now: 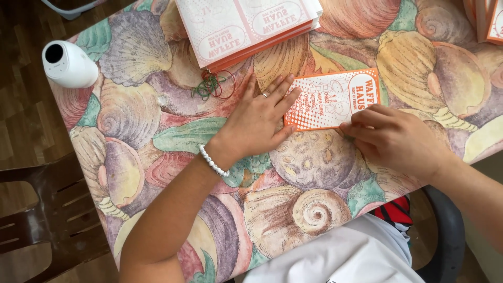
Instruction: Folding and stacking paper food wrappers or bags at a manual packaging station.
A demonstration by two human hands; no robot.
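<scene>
Seen from the head camera, nothing on the shell-patterned tablecloth [131,120] works as a container with visible contents: the white cylinder [68,64] at the table's far left corner shows only a dark round opening, and what is inside cannot be made out. A stack of orange-and-white flat cartons [246,29] lies at the top edge, cut off by the frame, and another stack [490,21] is cropped at the upper right corner. A tangle of rubber bands [212,84], green and red, sits just beside the first stack. The person's lap and chair are mostly hidden under the table edge.

The left hand [257,123] lies flat and open, fingers spread, its fingertips pressing the left end of a flattened orange-and-white carton [330,99] lying on the cloth. The right hand [393,137] is curled, fingertips pinching or pressing the carton's lower right edge; its exact grip is hard to tell.
</scene>
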